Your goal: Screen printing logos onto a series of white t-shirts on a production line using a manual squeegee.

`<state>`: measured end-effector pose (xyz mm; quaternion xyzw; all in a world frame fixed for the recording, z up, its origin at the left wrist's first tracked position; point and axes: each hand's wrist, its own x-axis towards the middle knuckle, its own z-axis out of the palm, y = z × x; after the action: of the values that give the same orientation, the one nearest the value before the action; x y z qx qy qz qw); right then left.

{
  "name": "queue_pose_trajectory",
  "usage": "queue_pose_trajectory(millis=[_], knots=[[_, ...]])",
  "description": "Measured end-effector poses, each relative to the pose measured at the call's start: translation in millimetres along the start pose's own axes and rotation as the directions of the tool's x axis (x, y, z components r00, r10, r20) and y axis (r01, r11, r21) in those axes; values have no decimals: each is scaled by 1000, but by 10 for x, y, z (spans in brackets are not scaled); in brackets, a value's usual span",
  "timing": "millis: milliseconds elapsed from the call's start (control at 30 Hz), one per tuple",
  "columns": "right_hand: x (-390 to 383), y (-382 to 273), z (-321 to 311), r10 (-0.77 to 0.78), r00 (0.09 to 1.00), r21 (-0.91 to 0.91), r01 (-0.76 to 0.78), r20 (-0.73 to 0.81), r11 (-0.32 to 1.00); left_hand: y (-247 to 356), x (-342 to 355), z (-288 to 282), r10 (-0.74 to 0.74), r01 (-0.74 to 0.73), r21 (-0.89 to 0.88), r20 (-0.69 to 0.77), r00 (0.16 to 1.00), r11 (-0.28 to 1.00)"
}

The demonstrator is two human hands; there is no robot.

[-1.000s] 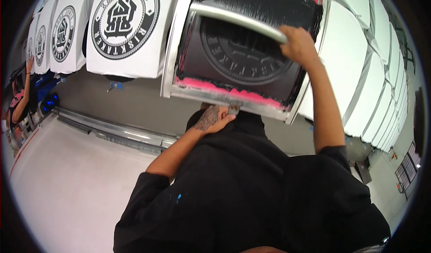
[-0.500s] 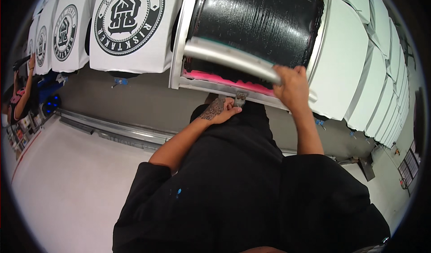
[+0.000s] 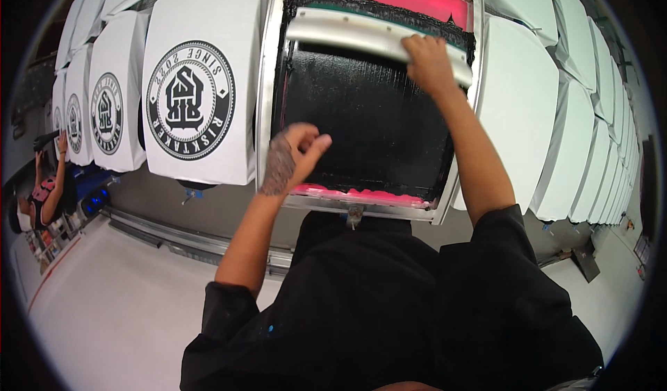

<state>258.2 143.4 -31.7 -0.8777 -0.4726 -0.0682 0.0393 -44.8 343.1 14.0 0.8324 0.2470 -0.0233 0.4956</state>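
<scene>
A silver squeegee (image 3: 326, 28) with a green blade lies slantwise across the upper part of a screen with black ink (image 3: 368, 120) and pink borders in an aluminium frame (image 3: 265, 148). My right hand (image 3: 431, 64) is closed on the squeegee, right of its middle. My left hand (image 3: 295, 158), tattooed on the back, is raised over the screen's lower left, empty, its thumb and loosely curled fingers apart. A metal clamp (image 3: 353, 216) sits at the middle of the frame's lower bar, just beyond my dark clothing.
White garments with black round prints (image 3: 194, 23) hang over platens on the left. Plain white garments (image 3: 521, 113) line the right. Below runs a metal rail (image 3: 174, 239) above a white floor (image 3: 132, 301). Another person (image 3: 45, 200) stands at the far left, arms raised to a dark object.
My right hand and the squeegee have moved from low on the screen back up toward its far end. My left hand has left the front clamp and risen over the screen's left part.
</scene>
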Motion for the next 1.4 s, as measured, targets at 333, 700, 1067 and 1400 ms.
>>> queue_pose_trajectory(millis=[333,700,1067,1400], knots=[[-1006,-814,-1123,39,977,346,-111,208,932,172,627,-619,442,-431,777,221,869,458],[-2532,-1124,-1346,402,852,264,-495,337,828,-393,-917,-506,335,-370,627,179,925,685],[-2970,-1391,-1025,424,875,216,-472,234,855,-809,-1206,-215,408,-371,639,96,908,674],[-2565,-1079,-684,479,876,119,-481,49,868,-872,-615,-102,540,-391,710,18,841,585]])
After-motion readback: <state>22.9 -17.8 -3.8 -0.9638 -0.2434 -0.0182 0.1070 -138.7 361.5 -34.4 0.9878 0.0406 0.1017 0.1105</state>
